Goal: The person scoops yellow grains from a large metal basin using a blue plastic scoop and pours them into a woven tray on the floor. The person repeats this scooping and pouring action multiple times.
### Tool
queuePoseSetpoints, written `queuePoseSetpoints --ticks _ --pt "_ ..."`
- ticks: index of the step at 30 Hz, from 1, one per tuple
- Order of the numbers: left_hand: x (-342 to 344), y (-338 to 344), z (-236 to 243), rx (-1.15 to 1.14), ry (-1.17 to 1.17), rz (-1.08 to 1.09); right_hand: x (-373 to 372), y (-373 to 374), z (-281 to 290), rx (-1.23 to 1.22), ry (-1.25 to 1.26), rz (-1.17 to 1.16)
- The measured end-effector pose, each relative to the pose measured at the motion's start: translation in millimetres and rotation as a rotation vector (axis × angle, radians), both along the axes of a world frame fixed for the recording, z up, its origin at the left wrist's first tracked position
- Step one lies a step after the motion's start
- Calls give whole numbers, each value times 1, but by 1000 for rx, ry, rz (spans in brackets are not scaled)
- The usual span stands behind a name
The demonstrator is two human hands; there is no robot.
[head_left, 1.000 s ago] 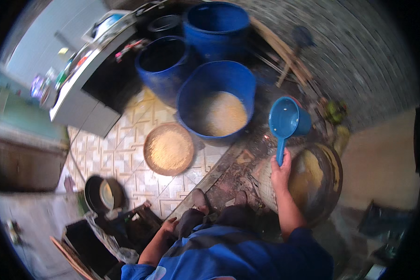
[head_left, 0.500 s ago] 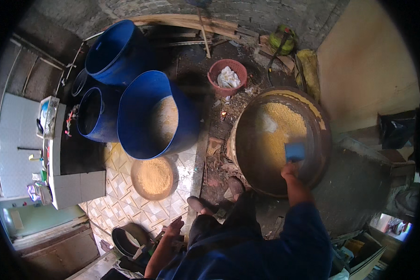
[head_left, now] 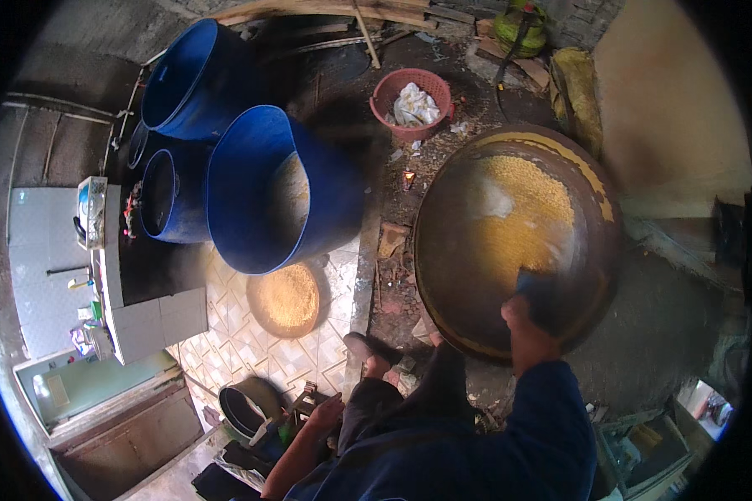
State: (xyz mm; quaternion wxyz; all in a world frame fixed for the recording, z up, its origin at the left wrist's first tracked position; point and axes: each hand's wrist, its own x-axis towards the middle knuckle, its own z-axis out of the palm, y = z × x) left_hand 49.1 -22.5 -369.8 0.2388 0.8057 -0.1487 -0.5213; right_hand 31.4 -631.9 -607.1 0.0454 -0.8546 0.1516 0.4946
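My right hand [head_left: 515, 309] is closed on the handle of a blue dipper [head_left: 530, 280], now dark in shadow, low inside a large round pan [head_left: 445, 250]. Yellow grains or beans [head_left: 518, 225] in cloudy liquid and a white patch of foam or steam lie in the pan. My left hand [head_left: 327, 411] hangs at my side with loose, open fingers, apparently holding nothing, near a dark metal pot [head_left: 234, 409].
Several blue barrels, a large one [head_left: 251, 234] in front, stand left of the pan. A round tray of pale grains [head_left: 284, 296] lies on the tiles. Behind are a pink basket with white cloth [head_left: 388, 96], a green gas cylinder [head_left: 518, 33] and planks. A counter [head_left: 142, 326] is at left.
My right hand has brought the dipper from up in the air down into the pan, deeper in the last half second. The view has turned rightward toward the pan.
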Motion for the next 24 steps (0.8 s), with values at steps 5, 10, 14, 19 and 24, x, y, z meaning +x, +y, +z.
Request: queuePoseSetpoints --ticks 5,10,14,19,24 --pt "-9 -8 -2 123 100 184 18 50 -32 7 -162 -334" --pt "-20 -11 -10 5 142 141 73 77 -47 119 -147 -835" --pt "-32 -4 -5 119 138 120 114 96 -47 269 -173 -1115" --pt "-50 18 -29 139 216 171 133 109 -49 403 -247 -1375" --pt "-45 21 -27 42 161 115 107 96 -24 682 -169 -1703"
